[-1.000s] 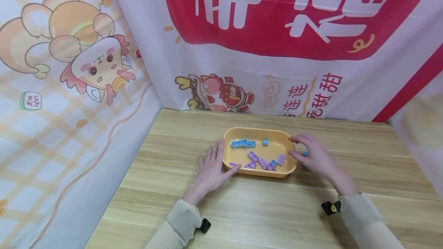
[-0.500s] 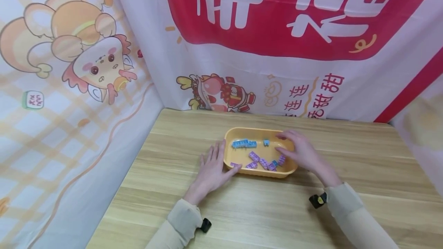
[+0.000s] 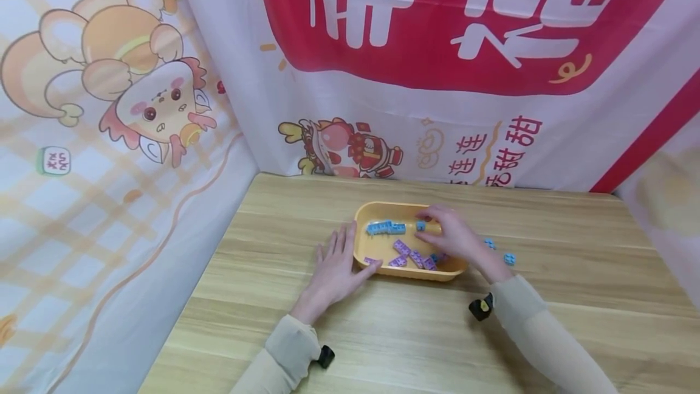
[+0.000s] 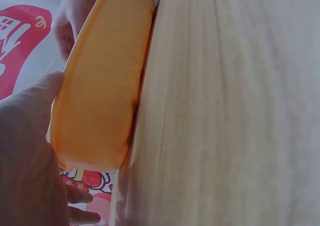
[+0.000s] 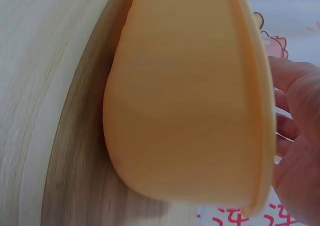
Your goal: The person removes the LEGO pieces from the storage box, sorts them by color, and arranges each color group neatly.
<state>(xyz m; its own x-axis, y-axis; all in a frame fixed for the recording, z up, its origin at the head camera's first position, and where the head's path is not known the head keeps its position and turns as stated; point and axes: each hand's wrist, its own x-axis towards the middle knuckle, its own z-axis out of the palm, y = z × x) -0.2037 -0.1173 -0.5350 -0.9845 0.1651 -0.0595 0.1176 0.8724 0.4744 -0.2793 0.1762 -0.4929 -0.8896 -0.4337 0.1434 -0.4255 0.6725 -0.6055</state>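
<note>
Your right hand point(image 3: 456, 236) reaches into the yellow tray point(image 3: 407, 273), thumb and forefinger parted, with a small blue brick point(image 3: 420, 225) at the mouth of the gap between them; whether either tip grazes it is hard to say from above, and the tray wall hides those tips in your right wrist view. Your left hand point(image 3: 333, 269) has its fingers spread at the tray's left end, the thumb laid on the near rim. Inside the tray, between that thumb and forefinger, one purple brick point(image 3: 370, 260) shows over the edge.

On your side of the right thumb tip, a cluster of purple bricks point(image 3: 416, 258) lies loosely on the tray floor, a blue piece point(image 3: 434, 257) among them; your right hand partly covers the cluster's right end. Left of your right fingertips, toward the far wall, a row of blue bricks point(image 3: 380, 227) lies between your two hands.

Outside the tray, past the back of your right hand, one loose blue brick point(image 3: 489, 243) and a second loose one point(image 3: 510, 258) sit apart on the wooden table point(image 3: 394, 333). Farthest from your fingers, beyond the table edge, hangs a printed cloth point(image 3: 492, 108) in red and white.
</note>
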